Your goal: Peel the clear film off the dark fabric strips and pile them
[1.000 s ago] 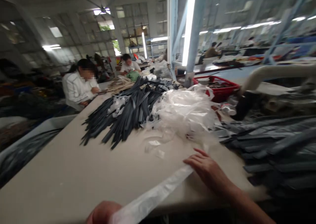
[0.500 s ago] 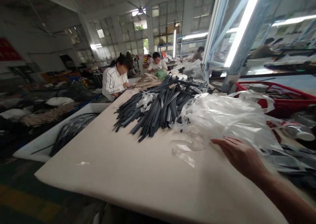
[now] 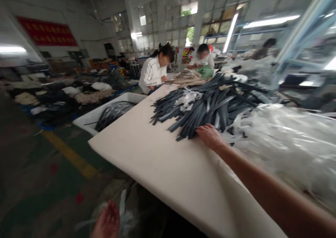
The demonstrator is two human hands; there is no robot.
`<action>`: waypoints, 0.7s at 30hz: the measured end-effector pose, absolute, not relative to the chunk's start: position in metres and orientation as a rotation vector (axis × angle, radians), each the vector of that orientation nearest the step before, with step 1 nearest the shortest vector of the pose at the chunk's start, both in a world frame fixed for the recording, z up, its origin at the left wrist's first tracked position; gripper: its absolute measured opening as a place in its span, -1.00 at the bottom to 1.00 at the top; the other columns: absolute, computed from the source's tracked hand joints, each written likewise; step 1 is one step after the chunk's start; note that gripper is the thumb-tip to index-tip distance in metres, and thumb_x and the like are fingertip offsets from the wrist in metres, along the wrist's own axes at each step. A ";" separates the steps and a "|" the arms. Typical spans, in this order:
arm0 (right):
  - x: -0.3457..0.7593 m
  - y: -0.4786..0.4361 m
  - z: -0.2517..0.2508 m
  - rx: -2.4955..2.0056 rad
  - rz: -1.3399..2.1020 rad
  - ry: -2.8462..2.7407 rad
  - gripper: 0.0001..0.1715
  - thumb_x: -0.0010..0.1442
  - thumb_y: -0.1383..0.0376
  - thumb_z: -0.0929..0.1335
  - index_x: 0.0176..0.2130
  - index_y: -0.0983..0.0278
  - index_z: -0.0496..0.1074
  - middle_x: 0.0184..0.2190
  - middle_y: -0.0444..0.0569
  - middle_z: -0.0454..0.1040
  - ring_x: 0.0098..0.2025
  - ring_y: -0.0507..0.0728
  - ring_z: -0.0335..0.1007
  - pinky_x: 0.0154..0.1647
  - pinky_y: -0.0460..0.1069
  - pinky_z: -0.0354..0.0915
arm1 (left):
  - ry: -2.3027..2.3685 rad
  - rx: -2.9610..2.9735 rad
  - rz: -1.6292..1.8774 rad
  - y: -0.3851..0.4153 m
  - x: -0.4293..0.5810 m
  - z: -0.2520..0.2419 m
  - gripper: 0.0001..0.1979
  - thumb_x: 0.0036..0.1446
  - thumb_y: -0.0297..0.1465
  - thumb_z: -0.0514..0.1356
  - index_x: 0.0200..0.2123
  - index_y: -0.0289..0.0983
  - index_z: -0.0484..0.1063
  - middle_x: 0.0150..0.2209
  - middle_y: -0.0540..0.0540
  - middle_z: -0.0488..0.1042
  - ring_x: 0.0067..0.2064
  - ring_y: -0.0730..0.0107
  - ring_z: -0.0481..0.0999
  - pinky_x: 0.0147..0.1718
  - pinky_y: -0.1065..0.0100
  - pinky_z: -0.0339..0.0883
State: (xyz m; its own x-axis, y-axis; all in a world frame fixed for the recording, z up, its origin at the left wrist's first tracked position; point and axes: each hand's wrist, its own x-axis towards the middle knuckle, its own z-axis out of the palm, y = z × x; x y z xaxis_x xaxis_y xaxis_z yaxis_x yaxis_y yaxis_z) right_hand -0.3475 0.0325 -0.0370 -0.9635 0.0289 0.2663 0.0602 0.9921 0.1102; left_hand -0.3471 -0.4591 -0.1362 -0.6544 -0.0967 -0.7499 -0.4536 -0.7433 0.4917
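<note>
A large pile of dark grey strips (image 3: 215,105) lies on the cream-covered table (image 3: 147,143), with a small crumpled white plastic piece (image 3: 188,97) on top. My right hand (image 3: 210,136) reaches in from the right and touches the near ends of the strips; its fingers are bent over them, and whether they grip any is unclear. To its right is a heap of clear plastic bags (image 3: 286,140). Low at the bottom left, my left hand (image 3: 107,220) is off the table's front edge, blurred by motion, close to some blurred clear plastic (image 3: 126,217).
A white bin (image 3: 88,123) of dark strips stands beyond the table's left edge. Two people (image 3: 154,72) sit at the far end, near tan strips (image 3: 189,76) and a green bundle (image 3: 205,71). Blue metal posts (image 3: 296,31) rise at the right.
The view has swung right-to-left, so things appear further right. My right hand has moved from beside the plastic bags to the dark strips. My left hand has come into view; the clear piece left the tabletop.
</note>
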 end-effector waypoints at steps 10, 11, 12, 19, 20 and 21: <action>-0.356 0.053 -0.050 -0.063 -0.036 -2.775 -0.72 0.29 0.38 0.29 -0.10 0.39 0.56 -0.16 0.19 0.59 -0.14 0.20 0.49 -0.11 0.02 0.32 | 0.748 -1.059 2.766 -0.437 -0.336 -0.132 -0.88 0.26 -0.54 0.12 -0.31 -0.37 0.46 -0.41 -0.05 0.57 -0.39 0.46 0.60 -0.42 0.45 0.54; -0.355 0.047 -0.049 -0.029 -0.019 -2.772 -0.75 0.29 0.35 0.32 -0.13 0.37 0.57 -0.18 0.16 0.59 -0.15 0.18 0.49 -0.12 0.00 0.33 | 0.730 -1.055 2.767 -0.435 -0.335 -0.131 -0.87 0.26 -0.54 0.12 -0.31 -0.37 0.46 -0.40 -0.05 0.58 -0.38 0.45 0.60 -0.41 0.44 0.54; -0.353 0.037 -0.048 0.006 -0.006 -2.772 -0.77 0.29 0.33 0.33 -0.14 0.34 0.56 -0.18 0.12 0.59 -0.14 0.16 0.49 -0.11 -0.03 0.33 | 0.717 -1.050 2.766 -0.432 -0.334 -0.129 -0.87 0.26 -0.54 0.12 -0.30 -0.36 0.46 -0.38 -0.06 0.58 -0.37 0.45 0.61 -0.41 0.44 0.55; -0.339 -0.081 -0.045 0.774 0.306 -2.648 -0.76 0.39 0.33 0.25 -0.02 0.23 0.44 -0.08 0.02 0.56 -0.01 0.11 0.47 0.21 0.10 0.20 | 0.695 -0.997 2.720 -0.412 -0.325 -0.122 -0.90 0.24 -0.52 0.16 -0.23 -0.33 0.49 -0.30 -0.08 0.61 -0.34 0.43 0.62 -0.42 0.44 0.55; -0.337 -0.093 -0.046 0.858 0.325 -2.663 -0.75 0.40 0.33 0.23 0.01 0.22 0.42 -0.05 0.02 0.55 0.00 0.12 0.47 0.21 0.14 0.21 | 0.696 -0.988 2.710 -0.410 -0.323 -0.122 -0.90 0.24 -0.52 0.16 -0.22 -0.33 0.49 -0.30 -0.08 0.62 -0.33 0.42 0.62 -0.42 0.43 0.55; -0.335 -0.101 -0.048 0.901 0.326 -2.681 -0.73 0.41 0.33 0.21 0.04 0.23 0.39 -0.02 0.03 0.54 0.01 0.12 0.48 0.20 0.18 0.22 | 0.695 -0.982 2.699 -0.408 -0.321 -0.122 -0.89 0.24 -0.53 0.16 -0.21 -0.33 0.49 -0.29 -0.09 0.62 -0.32 0.42 0.62 -0.41 0.43 0.55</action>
State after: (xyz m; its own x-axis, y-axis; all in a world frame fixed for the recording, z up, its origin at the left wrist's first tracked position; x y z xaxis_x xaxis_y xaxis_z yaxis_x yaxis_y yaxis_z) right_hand -0.3351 -0.1014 -0.0482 -0.7609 -0.5501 0.3442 -0.6165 0.7784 -0.1188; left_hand -0.3210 -0.4080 -0.1224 -0.7638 0.0142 -0.6453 -0.3240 -0.8731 0.3643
